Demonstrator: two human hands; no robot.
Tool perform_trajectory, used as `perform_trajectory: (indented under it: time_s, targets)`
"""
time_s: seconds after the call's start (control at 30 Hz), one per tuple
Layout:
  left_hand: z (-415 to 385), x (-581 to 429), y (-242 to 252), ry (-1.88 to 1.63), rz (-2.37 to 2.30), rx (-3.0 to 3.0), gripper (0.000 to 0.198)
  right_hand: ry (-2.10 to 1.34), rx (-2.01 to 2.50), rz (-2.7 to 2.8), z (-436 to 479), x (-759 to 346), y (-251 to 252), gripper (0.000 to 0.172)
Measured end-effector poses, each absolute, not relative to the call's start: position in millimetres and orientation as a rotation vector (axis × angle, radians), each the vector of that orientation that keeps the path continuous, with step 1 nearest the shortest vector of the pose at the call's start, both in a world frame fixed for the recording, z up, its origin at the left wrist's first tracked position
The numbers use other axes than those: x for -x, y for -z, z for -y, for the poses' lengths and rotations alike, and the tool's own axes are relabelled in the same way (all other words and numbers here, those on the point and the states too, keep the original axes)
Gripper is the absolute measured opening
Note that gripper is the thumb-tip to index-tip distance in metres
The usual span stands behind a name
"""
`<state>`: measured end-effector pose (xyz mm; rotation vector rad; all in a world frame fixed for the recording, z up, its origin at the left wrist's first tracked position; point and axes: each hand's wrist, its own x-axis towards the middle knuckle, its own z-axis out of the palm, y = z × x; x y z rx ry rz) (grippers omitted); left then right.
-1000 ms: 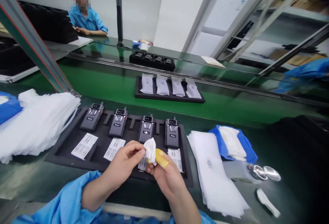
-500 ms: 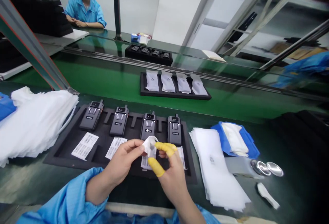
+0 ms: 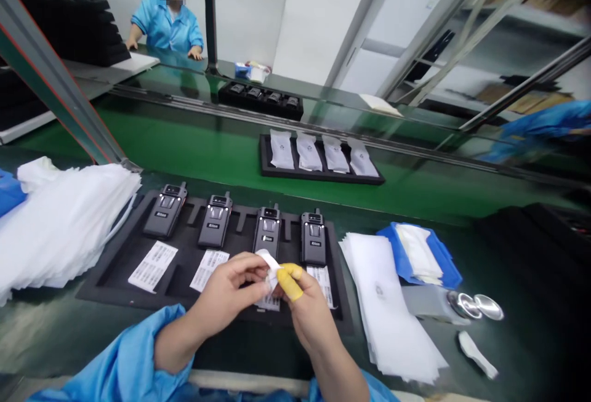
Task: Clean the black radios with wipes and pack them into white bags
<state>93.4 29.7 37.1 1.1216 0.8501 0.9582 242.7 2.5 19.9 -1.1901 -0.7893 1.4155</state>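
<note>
My left hand (image 3: 231,294) pinches a small white cloth (image 3: 269,265) between thumb and fingers. From the other side my right hand (image 3: 307,306), with yellow covers on its thumb and a finger, grips the same cloth. Both hands are over the front of a black foam tray (image 3: 184,266), near the third of its several black handheld devices (image 3: 268,229). Printed label sheets (image 3: 153,265) lie in front of the devices; my hands partly hide one.
White sleeves (image 3: 60,223) are piled at left, more (image 3: 385,303) at right beside a blue box (image 3: 447,260) and a metal-capped bottle (image 3: 429,303). Beyond, a tray of wrapped items (image 3: 323,174) sits on the green belt (image 3: 184,143). A person (image 3: 170,26) is across the table.
My right thumb and fingers have closed together on the cloth. The wrapped-item tray has shifted slightly right on the belt. The person across has moved their hands apart onto the table.
</note>
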Motion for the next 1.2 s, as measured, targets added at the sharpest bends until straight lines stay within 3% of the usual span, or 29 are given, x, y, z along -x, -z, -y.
perform_trajectory:
  time_s: [0.23, 0.4, 0.73, 0.93, 1.07, 1.2]
  targets:
    - [-28.8, -91.5, -36.8, -1.013, -1.019, -1.510, 0.008, -1.488, 1.134, 0.622, -4.8, -234.4, -19.7, 0.033]
    - [-30.0, -91.7, -40.8, -0.939, -1.007, -1.211, 0.013, -1.503, 1.081, 0.594, -2.3, -233.5, -25.7, 0.029]
    - [-34.5, -93.0, -45.6, -1.006, -1.001, -0.729, 0.029, -1.525, 1.025, 0.503, -9.1, -242.7, -29.4, 0.041]
    - [-33.8, -92.6, -40.5, -1.068, -1.019, -0.809, 0.031, -1.362, 1.079, 0.601, -4.7, -245.5, -32.9, 0.065]
    - [-32.3, -89.4, -37.6, -1.088, -1.016, -0.880, 0.028, -1.254, 1.161, 0.793, -0.5, -247.2, -34.7, 0.052]
    - [-30.7, -87.4, -40.9, -1.030, -0.938, -0.950, 0.053, -1.153, 1.276, 1.001, 2.7, -253.2, -30.6, 0.031]
